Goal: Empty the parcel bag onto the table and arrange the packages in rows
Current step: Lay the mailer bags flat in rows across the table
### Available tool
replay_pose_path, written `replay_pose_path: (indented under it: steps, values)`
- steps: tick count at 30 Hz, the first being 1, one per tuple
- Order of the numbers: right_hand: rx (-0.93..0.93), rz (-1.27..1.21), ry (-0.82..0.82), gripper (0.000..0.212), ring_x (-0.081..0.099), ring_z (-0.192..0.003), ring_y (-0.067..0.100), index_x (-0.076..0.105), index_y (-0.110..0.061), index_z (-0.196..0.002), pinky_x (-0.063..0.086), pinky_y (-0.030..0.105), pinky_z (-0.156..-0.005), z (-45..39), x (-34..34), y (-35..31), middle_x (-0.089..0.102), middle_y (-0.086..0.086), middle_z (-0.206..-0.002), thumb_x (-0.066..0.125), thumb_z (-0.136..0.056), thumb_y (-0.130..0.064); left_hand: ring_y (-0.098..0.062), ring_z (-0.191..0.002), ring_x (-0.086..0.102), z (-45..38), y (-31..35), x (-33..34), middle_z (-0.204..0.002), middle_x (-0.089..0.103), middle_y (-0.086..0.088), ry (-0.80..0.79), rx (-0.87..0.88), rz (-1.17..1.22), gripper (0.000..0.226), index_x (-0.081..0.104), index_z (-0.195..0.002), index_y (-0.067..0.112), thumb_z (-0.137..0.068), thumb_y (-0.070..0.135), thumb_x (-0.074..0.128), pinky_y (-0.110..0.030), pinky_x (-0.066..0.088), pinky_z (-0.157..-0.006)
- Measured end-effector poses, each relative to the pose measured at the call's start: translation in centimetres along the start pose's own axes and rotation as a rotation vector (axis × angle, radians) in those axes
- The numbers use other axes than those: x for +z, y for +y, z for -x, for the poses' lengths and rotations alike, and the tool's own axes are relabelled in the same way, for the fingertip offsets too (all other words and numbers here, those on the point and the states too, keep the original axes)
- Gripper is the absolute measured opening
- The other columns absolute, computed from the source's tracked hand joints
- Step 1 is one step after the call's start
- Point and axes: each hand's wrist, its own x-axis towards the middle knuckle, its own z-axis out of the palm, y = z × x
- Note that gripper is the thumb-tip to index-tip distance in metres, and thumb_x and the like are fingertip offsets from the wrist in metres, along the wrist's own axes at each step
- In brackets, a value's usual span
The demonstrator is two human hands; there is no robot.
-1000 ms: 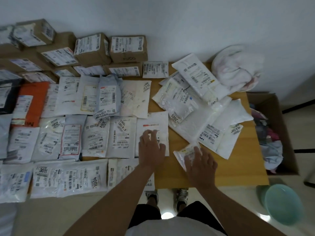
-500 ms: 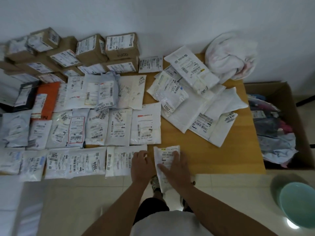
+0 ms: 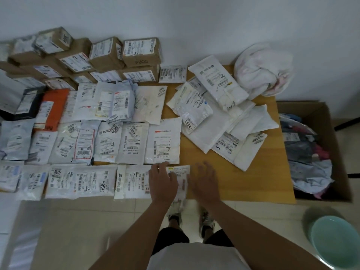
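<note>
Left grip (image 3: 162, 181) flat on small packet (image 3: 180, 179); right grip (image 3: 204, 177) beside — touching edge.

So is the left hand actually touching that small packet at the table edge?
Touching. The head view shows the left hand lying flat on the small packet, fingers overlapping its label.

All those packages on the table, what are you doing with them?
A person is sorting parcels into rows. The left hand presses a small white package flat at the right end of the front row, while the right hand rests open on the table beside it. Cardboard boxes sit at the back, and a loose pile of white mailers is not yet lined up.
</note>
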Motion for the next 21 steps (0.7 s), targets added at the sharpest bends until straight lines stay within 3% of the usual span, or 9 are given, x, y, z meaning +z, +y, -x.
replay_pose_path:
  steps: [1,3,6,8,10,13,15,18,21]
  values:
    - [0.021,0.070,0.061,0.058,0.045,-0.130,0.042,0.046,-0.011,-0.133,0.042,0.056,-0.100,-1.0,-1.1,1.8,0.046,0.019,-0.142,0.059,-0.085,-0.041,-0.030,-0.099,0.052,-0.2,1.0,0.4,-0.112,0.055,-0.014,-0.013,0.084,-0.022,0.032,0.060,-0.112,0.007,-0.081,0.013,0.056,-0.040,0.045,-0.082]
    - [0.145,0.196,0.098,0.074,0.034,-0.138,0.042,0.038,-0.019,-0.143,0.036,0.058,-0.103,-3.0,-4.1,6.0,0.036,0.015,-0.153,0.062,-0.079,-0.046,-0.032,-0.102,0.052,-0.9,3.8,2.0,-0.116,0.054,-0.016,-0.118,0.215,-0.065,0.038,0.058,-0.114,0.004,-0.080,0.019,0.051,-0.040,0.046,-0.085]
    - [0.301,0.367,-0.110,0.077,0.014,-0.146,0.038,0.013,-0.029,-0.155,0.021,0.056,-0.113,-4.9,-7.3,11.8,0.007,0.005,-0.164,0.045,-0.092,-0.059,-0.033,-0.124,0.041,-2.6,8.0,4.6,-0.141,0.040,-0.014,-0.310,0.360,-0.133,0.054,0.046,-0.135,0.013,-0.083,0.026,0.049,-0.048,0.039,-0.103]
    - [0.233,0.452,-0.152,0.072,0.037,-0.134,0.039,0.030,-0.023,-0.149,0.035,0.053,-0.104,-4.1,-7.8,13.7,0.024,0.010,-0.158,0.040,-0.090,-0.062,-0.034,-0.142,0.017,-4.3,9.9,6.6,-0.158,0.015,-0.011,-0.438,0.353,-0.181,0.066,0.027,-0.149,0.024,-0.088,0.031,0.051,-0.049,0.022,-0.116]
    - [0.157,0.497,-0.206,0.070,0.058,-0.101,0.040,0.053,-0.015,-0.129,0.050,0.050,-0.079,-2.1,-7.6,14.7,0.051,0.017,-0.135,0.044,-0.079,-0.064,-0.037,-0.147,0.000,-5.9,11.0,8.4,-0.162,-0.005,-0.010,-0.550,0.323,-0.247,0.076,0.013,-0.153,0.030,-0.089,0.035,0.055,-0.050,0.012,-0.118]
    - [0.099,0.500,-0.179,0.065,0.058,-0.084,0.040,0.054,-0.013,-0.117,0.051,0.045,-0.064,0.8,-7.4,16.4,0.056,0.020,-0.121,0.051,-0.069,-0.057,-0.044,-0.146,-0.006,-6.2,11.8,10.1,-0.161,-0.012,-0.014,-0.592,0.329,-0.379,0.079,0.008,-0.152,0.028,-0.089,0.035,0.054,-0.055,0.009,-0.118]
    - [0.069,0.466,-0.143,0.056,0.059,-0.089,0.042,0.050,-0.012,-0.115,0.052,0.046,-0.066,1.7,-7.8,16.8,0.057,0.021,-0.122,0.048,-0.072,-0.047,-0.046,-0.146,-0.001,-5.3,12.1,10.5,-0.161,-0.006,-0.019,-0.498,0.363,-0.440,0.078,0.013,-0.152,0.023,-0.088,0.033,0.056,-0.055,0.009,-0.117]
    - [0.020,0.417,-0.137,0.047,0.058,-0.109,0.047,0.048,-0.013,-0.116,0.055,0.053,-0.077,2.3,-7.9,17.4,0.058,0.018,-0.129,0.043,-0.076,-0.037,-0.042,-0.139,0.031,-2.9,12.0,11.0,-0.152,0.034,-0.019,-0.357,0.609,-0.355,0.063,0.048,-0.137,0.016,-0.078,0.031,0.061,-0.053,0.032,-0.109]
    - [-0.006,0.360,-0.140,0.048,0.049,-0.125,0.044,0.051,-0.016,-0.114,0.048,0.055,-0.091,2.0,-8.1,18.2,0.054,0.011,-0.136,0.046,-0.074,-0.044,-0.031,-0.128,0.046,-0.1,10.7,11.4,-0.138,0.053,-0.012,-0.498,0.739,-0.340,0.053,0.061,-0.122,0.021,-0.075,0.044,0.052,-0.051,0.049,-0.097]
